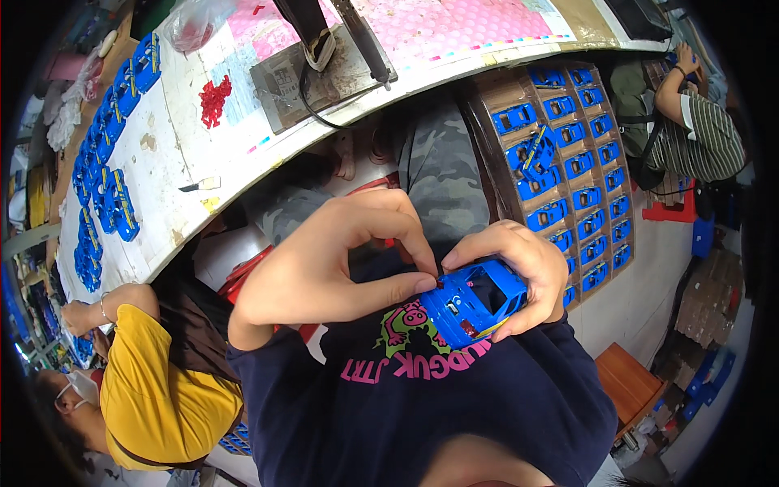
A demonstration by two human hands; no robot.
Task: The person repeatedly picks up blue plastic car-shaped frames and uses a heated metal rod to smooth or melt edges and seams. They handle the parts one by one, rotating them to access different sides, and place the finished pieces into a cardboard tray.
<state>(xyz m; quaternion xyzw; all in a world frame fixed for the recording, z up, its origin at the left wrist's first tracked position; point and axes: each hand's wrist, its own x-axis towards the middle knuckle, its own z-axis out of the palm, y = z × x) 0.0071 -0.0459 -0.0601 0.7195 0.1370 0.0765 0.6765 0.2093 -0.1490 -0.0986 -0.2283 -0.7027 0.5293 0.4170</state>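
While a row of blue car shells [104, 138] lines the far left of the white table [166, 154], with a heap of small red pieces [215, 101] lying to their right, the work itself is held over the person's lap; the left hand [333, 260] reaches in from the left, back of the hand up, thumb and forefinger curved into a near-closed pinch; a dark red bit [441, 283] shows just at those tips, though I cannot tell whether they grip it or only press on it; the held car shell [466, 308] lies immediately right of that pinch, its long axis slanting from lower left to upper right; its closed end faces the left hand, the window openings lie toward the other side, and the pinch meets that end at its far corner; a red spot [468, 328] marks the near corner, nearer the chest and apart from the fingertips; the right hand [540, 272] wraps the shell's right end firmly, digits along both flanks; farther right, beyond that hand, stands a cardboard tray [485, 142] of similar blue shells.
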